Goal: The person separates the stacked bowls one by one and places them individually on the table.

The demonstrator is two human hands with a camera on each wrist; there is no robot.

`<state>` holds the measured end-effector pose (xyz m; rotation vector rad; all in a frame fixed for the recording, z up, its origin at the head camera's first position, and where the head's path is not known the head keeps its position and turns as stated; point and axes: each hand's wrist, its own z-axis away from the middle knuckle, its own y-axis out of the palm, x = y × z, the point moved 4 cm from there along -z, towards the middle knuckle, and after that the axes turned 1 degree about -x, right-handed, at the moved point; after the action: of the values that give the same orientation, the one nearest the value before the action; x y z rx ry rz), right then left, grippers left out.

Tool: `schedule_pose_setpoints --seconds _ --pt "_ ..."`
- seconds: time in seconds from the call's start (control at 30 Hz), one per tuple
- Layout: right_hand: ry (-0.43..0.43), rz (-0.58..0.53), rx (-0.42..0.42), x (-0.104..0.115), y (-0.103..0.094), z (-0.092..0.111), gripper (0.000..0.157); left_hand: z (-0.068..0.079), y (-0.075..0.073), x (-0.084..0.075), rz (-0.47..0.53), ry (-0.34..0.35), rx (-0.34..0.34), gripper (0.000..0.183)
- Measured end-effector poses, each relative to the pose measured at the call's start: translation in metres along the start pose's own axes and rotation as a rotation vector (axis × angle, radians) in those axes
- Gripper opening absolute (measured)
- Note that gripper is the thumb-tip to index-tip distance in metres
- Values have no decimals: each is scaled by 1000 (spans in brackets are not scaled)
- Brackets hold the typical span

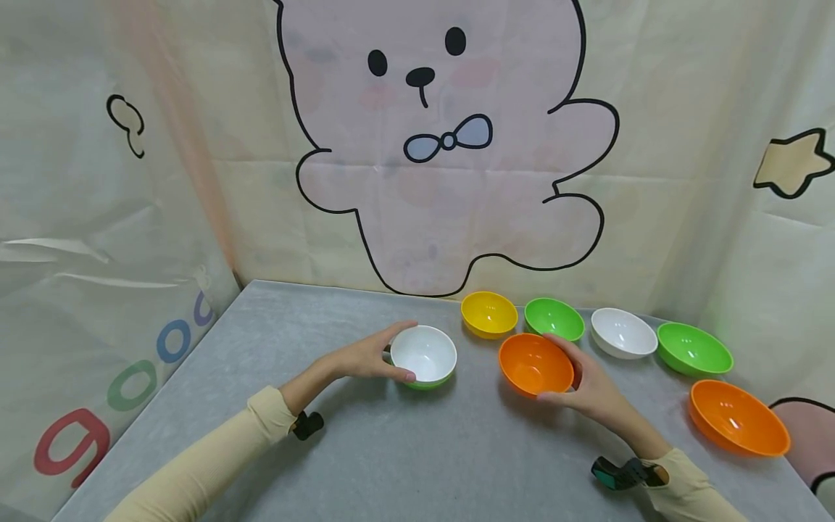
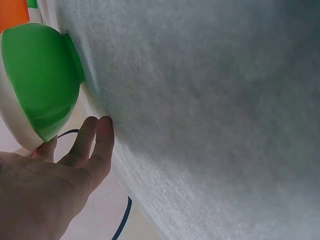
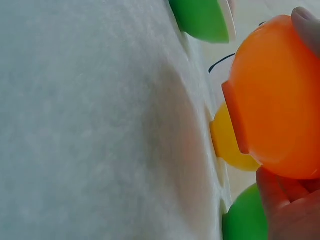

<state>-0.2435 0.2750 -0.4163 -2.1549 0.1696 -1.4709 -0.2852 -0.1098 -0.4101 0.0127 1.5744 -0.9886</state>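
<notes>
A white bowl (image 1: 424, 351) sits inside a green bowl (image 1: 427, 386), whose base is at the table. My left hand (image 1: 378, 357) holds the white bowl by its left side, thumb in front and index finger behind; in the left wrist view the other fingers stretch out below the green bowl (image 2: 42, 75). To the right, my right hand (image 1: 590, 380) grips an orange bowl (image 1: 535, 365) by its right side. A gap and a shadow beneath the orange bowl (image 3: 280, 95) show it raised off the table in the right wrist view.
Along the back edge of the grey table (image 1: 417, 457) stand a yellow bowl (image 1: 489, 315), a green bowl (image 1: 554, 319), a white bowl (image 1: 623, 333) and another green bowl (image 1: 694, 349). A larger orange bowl (image 1: 739, 418) rests near the right edge. A printed curtain (image 1: 685, 145) hangs behind.
</notes>
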Motion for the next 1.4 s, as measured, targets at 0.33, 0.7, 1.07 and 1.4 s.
schedule_pose_setpoints --seconds 0.33,0.7,1.07,1.4 --pt "18 47 -36 -7 -12 16 92 0 0 0 4 10 6 101" --pt "54 113 -72 -8 -27 34 90 0 0 0 -8 9 7 101" --pt "124 181 -145 -14 -49 54 90 -1 0 1 2 8 8 101" --pt "238 245 -159 -16 -69 70 91 1 0 -1 -7 11 3 100"
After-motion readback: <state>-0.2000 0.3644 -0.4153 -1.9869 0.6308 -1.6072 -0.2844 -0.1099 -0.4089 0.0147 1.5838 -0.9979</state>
